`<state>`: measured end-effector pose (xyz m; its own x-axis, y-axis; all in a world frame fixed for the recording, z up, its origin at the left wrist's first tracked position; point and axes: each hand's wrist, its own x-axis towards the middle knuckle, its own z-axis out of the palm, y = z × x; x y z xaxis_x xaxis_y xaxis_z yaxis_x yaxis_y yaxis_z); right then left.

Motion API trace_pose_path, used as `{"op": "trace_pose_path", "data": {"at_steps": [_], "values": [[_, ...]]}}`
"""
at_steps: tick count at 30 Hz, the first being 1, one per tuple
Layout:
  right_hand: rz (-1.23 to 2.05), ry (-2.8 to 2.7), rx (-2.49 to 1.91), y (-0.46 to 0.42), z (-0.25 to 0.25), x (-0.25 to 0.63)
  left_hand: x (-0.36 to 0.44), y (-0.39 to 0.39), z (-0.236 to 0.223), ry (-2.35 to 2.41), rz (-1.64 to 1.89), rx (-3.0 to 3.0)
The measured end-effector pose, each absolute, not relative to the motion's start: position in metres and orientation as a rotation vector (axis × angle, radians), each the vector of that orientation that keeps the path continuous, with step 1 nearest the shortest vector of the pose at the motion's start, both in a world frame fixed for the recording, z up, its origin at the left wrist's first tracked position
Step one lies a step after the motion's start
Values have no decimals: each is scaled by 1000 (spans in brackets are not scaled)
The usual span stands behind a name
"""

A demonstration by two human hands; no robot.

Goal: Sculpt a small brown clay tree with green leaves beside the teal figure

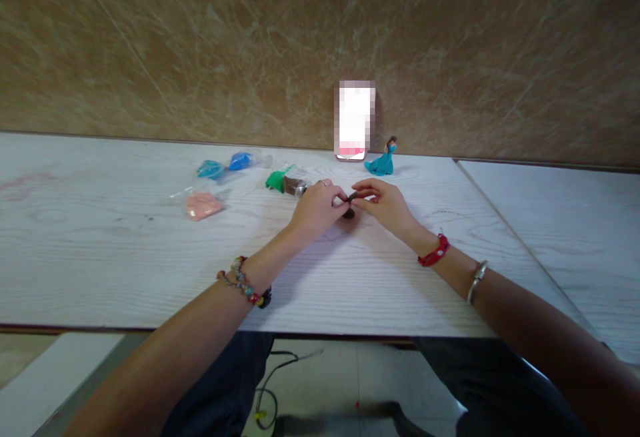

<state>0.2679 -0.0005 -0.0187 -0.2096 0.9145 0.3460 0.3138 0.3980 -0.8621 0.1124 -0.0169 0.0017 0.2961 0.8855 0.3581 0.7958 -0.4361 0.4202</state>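
My left hand (320, 205) and my right hand (383, 200) meet over the middle of the white table. Between their fingertips is a small strip of dark brown modelling clay (353, 196), and both hands pinch it. Just under the fingers, a darker brown lump (349, 213) shows on or close to the tabletop; whether it joins the strip I cannot tell. Left of my left hand lies a bag of brown clay (291, 186), touching a bag of green clay (275, 180). Beyond my right hand stands a small figurine (383, 162) in a teal dress.
A phone (355, 120) with a blurred screen leans upright against the brown marbled wall (200, 44). Further left on the white table (125, 257) lie bags of light blue clay (211, 169), blue clay (240, 160) and peach clay (203, 205). A cable (270, 390) lies on the floor.
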Motion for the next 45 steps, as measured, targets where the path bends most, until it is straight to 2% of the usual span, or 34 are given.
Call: {"op": "trace_pose_path", "data": {"at_steps": [11,23,27,33,40,45], "values": [[844,-1702,-1040,1,-10,282,94,-7,8,1581,753,2403],[775,-1515,-1044,9,-8,293,83,-7,-2,1550,331,2688],[709,-1513,-1052,6,-3,294,85,-8,-1,1569,395,2668],[465,-1696,-983,-8,5,291,85,-6,10,1605,750,2404],[381,-1853,-975,-16,9,289,91,-10,-6,1543,454,2592],[327,-1960,-1114,-3,1,293,93,-7,-7,1597,530,2571]]}}
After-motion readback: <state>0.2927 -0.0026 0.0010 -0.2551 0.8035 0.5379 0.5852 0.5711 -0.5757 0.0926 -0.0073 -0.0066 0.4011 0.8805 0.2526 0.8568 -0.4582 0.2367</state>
